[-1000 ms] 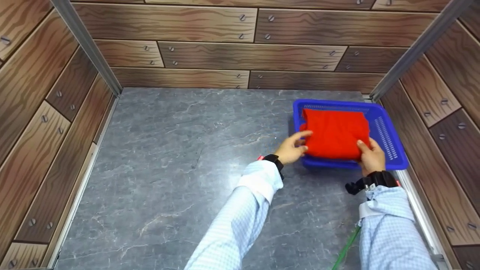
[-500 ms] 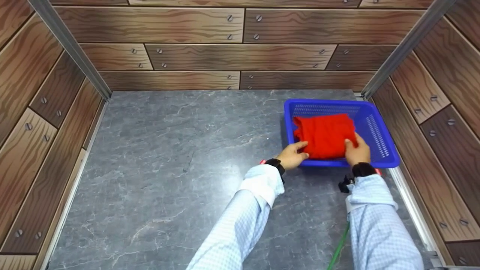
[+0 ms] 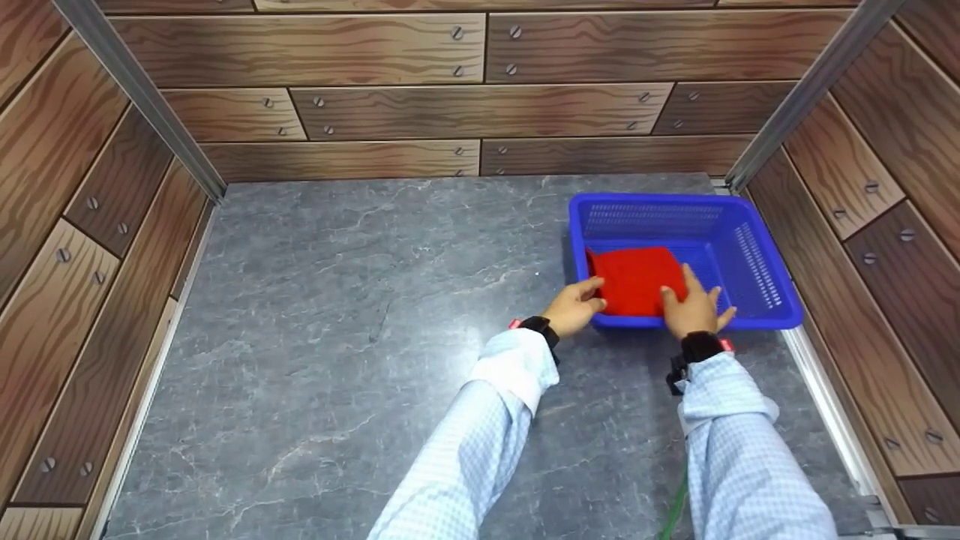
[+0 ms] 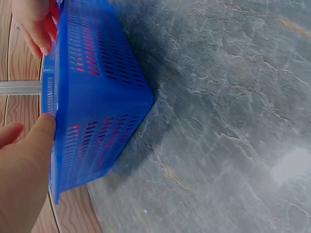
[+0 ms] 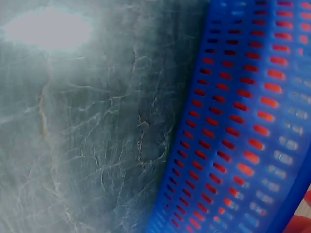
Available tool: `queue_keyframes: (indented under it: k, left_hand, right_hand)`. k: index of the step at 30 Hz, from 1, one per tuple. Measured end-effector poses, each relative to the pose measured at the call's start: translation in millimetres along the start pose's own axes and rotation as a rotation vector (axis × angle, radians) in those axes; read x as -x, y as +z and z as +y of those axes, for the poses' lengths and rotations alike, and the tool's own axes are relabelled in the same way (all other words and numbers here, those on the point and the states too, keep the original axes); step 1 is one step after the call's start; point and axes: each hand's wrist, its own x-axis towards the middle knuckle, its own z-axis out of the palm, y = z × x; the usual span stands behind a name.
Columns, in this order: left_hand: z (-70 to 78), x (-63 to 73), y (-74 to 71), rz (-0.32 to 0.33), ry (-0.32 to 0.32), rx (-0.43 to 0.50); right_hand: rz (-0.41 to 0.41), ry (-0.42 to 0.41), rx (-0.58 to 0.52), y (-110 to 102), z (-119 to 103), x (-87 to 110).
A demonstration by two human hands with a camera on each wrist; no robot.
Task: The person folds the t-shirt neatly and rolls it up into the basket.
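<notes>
A folded red cloth (image 3: 637, 281) lies in the left part of a blue plastic basket (image 3: 686, 199) with slotted walls. At the basket's near left corner is my left hand (image 3: 574, 307), its fingers reaching over the rim by the cloth's left edge. In the left wrist view, the thumb of the left hand (image 4: 26, 165) is against or very near the rim. My right hand (image 3: 691, 309) is over the near wall with fingers spread, thumb and forefinger at the cloth's right edge. Red shows through the wall slots of the basket (image 5: 233, 121) in the right wrist view.
The grey marbled surface (image 3: 360, 300) stretches left of the basket. Wood-patterned panels (image 3: 397, 112) wall the back and both sides, with metal posts in the corners. A green cord (image 3: 675, 510) runs beneath the right forearm.
The cloth has gone down into the basket and sits lower against its left side. My right hand has moved left and its fingers have spread from the cloth.
</notes>
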Motion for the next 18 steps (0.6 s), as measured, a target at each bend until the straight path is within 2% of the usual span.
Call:
queue_keyframes:
  k: [3,6,15,18]
  left_hand:
    - [-5.0,3.5,-6.3,0.023,-0.004,-0.049]
    - [-13.1,8.3,-14.4,0.05,-0.001,-0.136]
    - [-57.7,33.8,-29.6,0.126,0.109,-0.537]
    - [-78.4,43.8,-36.2,0.151,0.105,-0.689]
  right_hand:
    - [0.022,-0.095,0.026,13.5,-5.4,1.3]
    - [0.044,-0.23,0.069,30.3,-15.6,3.0]
    - [0.14,-0.567,0.207,75.9,-40.4,28.1]
    - [0.202,-0.675,0.263,91.5,-42.3,37.8]
